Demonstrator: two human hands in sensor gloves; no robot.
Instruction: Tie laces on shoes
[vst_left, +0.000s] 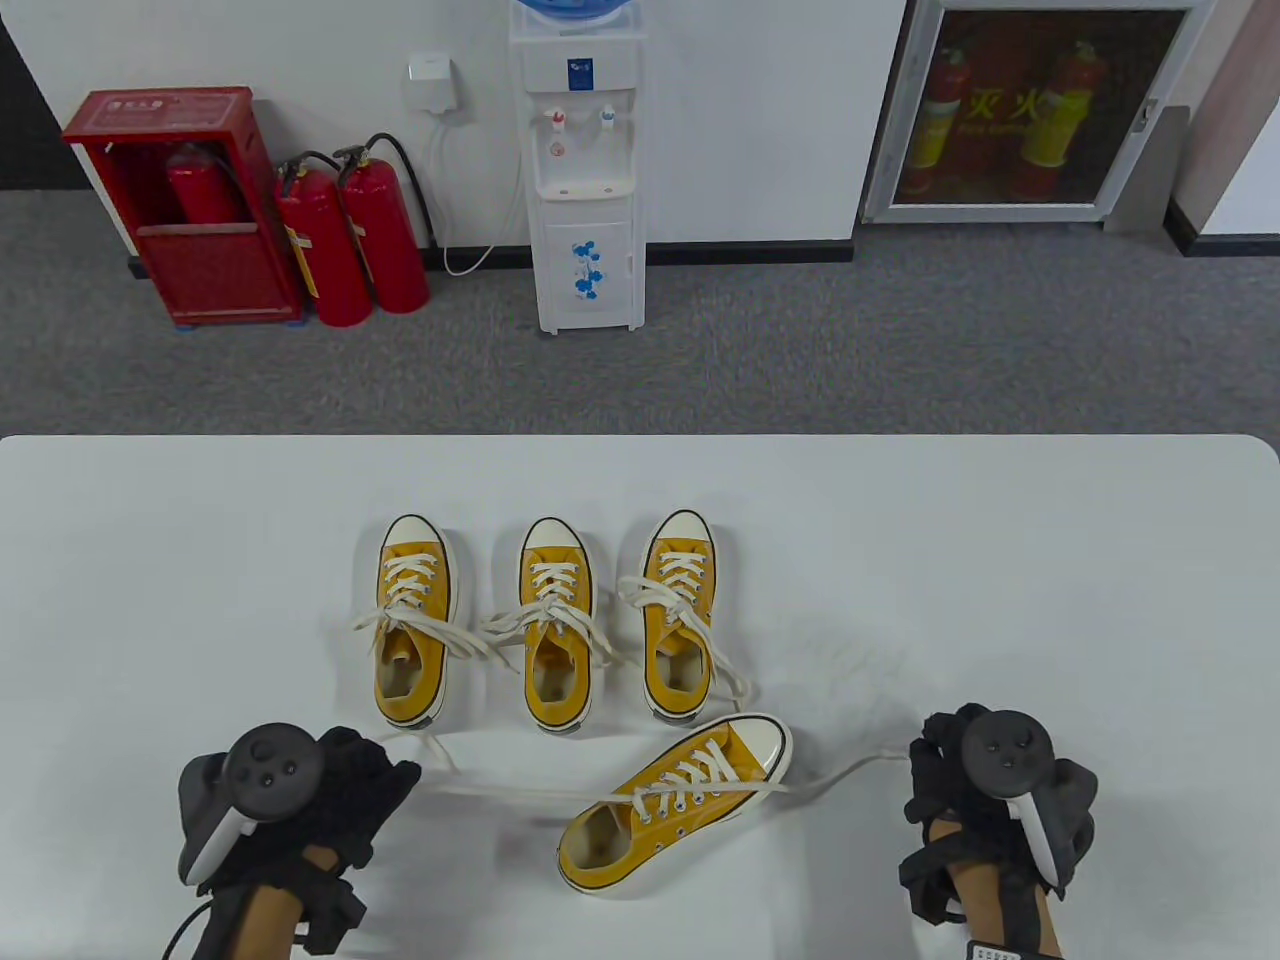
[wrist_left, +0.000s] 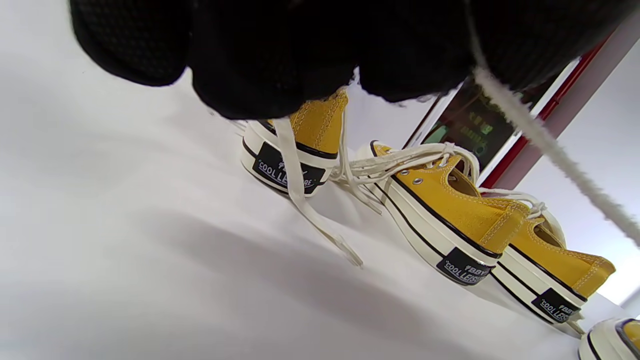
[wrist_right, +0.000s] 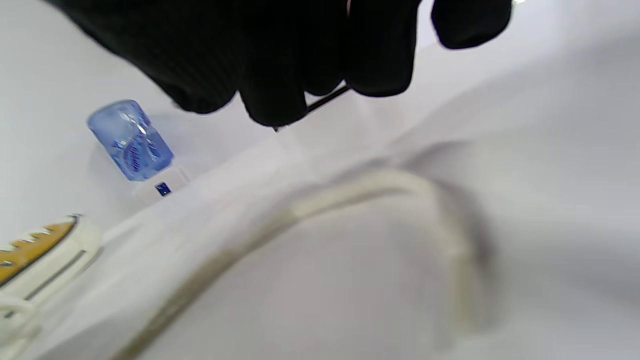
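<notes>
Clearly each hand, left hand (vst_left: 300, 800) and right hand (vst_left: 975, 790), pinches a lace end (vst_left: 860, 765) stretched sideways across the tilted shoe (vst_left: 680, 800) lying between them.

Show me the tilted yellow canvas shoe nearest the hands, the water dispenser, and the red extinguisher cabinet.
Tilted yellow canvas shoe (vst_left: 676, 800): table view, on its laced tongue.
White water dispenser (vst_left: 586, 240): table view, on its lower door.
Red extinguisher cabinet (vst_left: 205, 265): table view, on its front panel.
</notes>
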